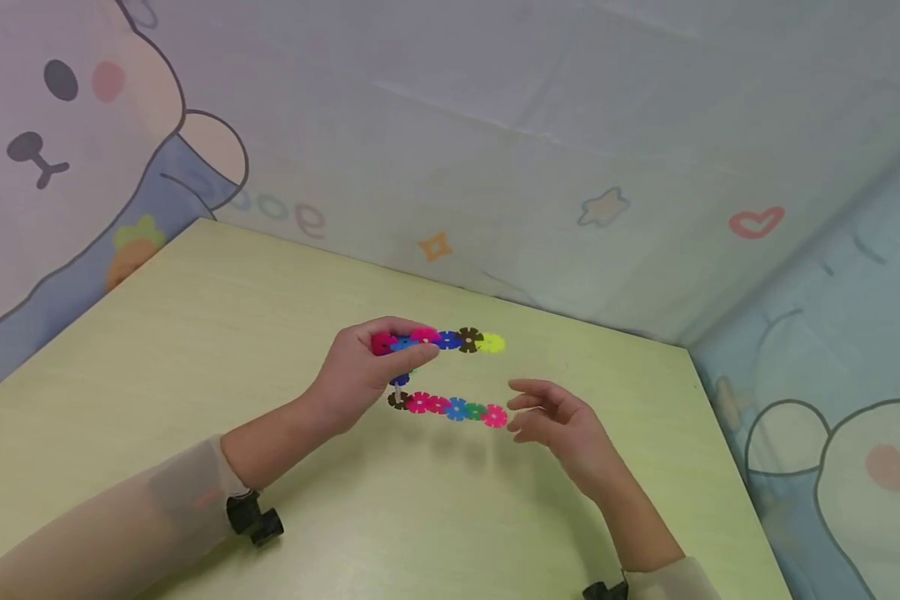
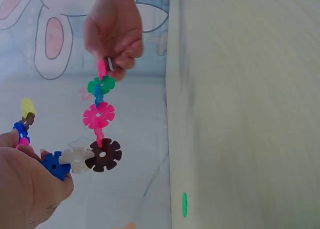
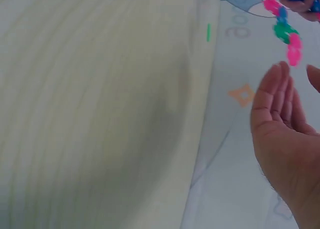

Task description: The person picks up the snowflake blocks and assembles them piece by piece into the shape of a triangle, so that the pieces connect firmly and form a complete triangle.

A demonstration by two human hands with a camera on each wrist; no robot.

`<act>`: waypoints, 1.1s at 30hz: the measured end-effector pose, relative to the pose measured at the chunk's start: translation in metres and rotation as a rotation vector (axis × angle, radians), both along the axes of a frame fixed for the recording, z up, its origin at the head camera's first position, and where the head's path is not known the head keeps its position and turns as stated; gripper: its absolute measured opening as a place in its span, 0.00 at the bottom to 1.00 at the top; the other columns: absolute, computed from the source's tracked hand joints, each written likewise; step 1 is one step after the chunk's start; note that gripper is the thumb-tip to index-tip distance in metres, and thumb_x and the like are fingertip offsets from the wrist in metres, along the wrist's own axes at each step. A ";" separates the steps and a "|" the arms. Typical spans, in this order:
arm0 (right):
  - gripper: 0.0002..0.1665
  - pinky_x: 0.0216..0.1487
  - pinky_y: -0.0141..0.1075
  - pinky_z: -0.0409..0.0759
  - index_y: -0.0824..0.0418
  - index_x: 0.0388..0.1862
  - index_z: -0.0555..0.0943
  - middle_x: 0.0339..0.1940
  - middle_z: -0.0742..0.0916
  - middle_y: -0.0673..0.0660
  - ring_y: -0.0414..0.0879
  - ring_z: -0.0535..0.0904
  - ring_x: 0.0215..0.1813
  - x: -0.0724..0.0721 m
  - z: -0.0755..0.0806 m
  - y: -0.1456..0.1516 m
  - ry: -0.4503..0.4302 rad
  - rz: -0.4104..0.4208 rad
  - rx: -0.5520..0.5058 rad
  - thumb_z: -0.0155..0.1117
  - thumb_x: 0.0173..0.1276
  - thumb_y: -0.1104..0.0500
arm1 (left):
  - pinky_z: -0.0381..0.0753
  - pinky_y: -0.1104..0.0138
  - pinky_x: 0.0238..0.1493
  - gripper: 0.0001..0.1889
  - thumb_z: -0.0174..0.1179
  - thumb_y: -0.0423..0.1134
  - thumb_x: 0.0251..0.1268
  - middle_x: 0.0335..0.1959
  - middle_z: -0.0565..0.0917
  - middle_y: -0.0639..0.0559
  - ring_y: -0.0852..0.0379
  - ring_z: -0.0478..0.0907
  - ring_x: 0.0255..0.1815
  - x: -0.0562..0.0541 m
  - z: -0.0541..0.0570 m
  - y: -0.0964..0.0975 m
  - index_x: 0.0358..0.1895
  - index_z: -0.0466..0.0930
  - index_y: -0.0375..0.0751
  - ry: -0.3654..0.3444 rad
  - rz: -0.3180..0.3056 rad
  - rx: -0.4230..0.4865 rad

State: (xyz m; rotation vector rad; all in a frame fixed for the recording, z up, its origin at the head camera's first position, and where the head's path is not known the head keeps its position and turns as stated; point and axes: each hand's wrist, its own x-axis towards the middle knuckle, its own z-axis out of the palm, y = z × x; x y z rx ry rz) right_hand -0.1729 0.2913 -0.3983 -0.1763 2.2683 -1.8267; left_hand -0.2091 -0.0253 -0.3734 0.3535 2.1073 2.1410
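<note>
A chain of flower-shaped interlocking discs in pink, blue, green, brown, white and yellow is bent into a U in the head view. My left hand pinches its upper arm between thumb and fingers, partly covering the discs there. A yellow disc ends that arm. The lower arm runs rightward from a brown disc and ends in a pink disc. Close beside this pink end is my right hand, its fingers loosely bent and the thumb apart from them. Nothing shows between them in the right wrist view.
A pale wood-grain table lies below the hands. Behind it and at the right hang printed cloth walls with cartoon animals. A small green piece appears over the table near its edge in both wrist views.
</note>
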 end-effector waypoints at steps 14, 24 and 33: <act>0.20 0.64 0.50 0.90 0.61 0.67 0.83 0.66 0.87 0.66 0.59 0.90 0.64 -0.001 0.005 -0.058 0.020 0.163 -0.115 0.69 0.82 0.56 | 0.84 0.69 0.45 0.14 0.71 0.44 0.77 0.38 0.83 0.52 0.52 0.82 0.40 -0.001 0.016 0.028 0.58 0.88 0.40 -0.076 0.068 0.343; 0.20 0.61 0.45 0.91 0.64 0.63 0.81 0.58 0.91 0.59 0.57 0.90 0.62 0.001 0.004 -0.070 0.027 0.008 -0.109 0.71 0.80 0.55 | 0.84 0.71 0.50 0.15 0.70 0.43 0.79 0.38 0.78 0.53 0.55 0.76 0.43 0.001 0.012 0.036 0.60 0.86 0.41 -0.206 0.081 0.514; 0.16 0.59 0.47 0.92 0.65 0.60 0.81 0.57 0.93 0.61 0.54 0.92 0.61 -0.001 -0.001 -0.074 0.027 0.006 -0.135 0.71 0.79 0.61 | 0.83 0.72 0.48 0.13 0.70 0.41 0.79 0.46 0.80 0.53 0.57 0.75 0.41 0.002 0.009 0.037 0.59 0.87 0.41 -0.250 0.084 0.565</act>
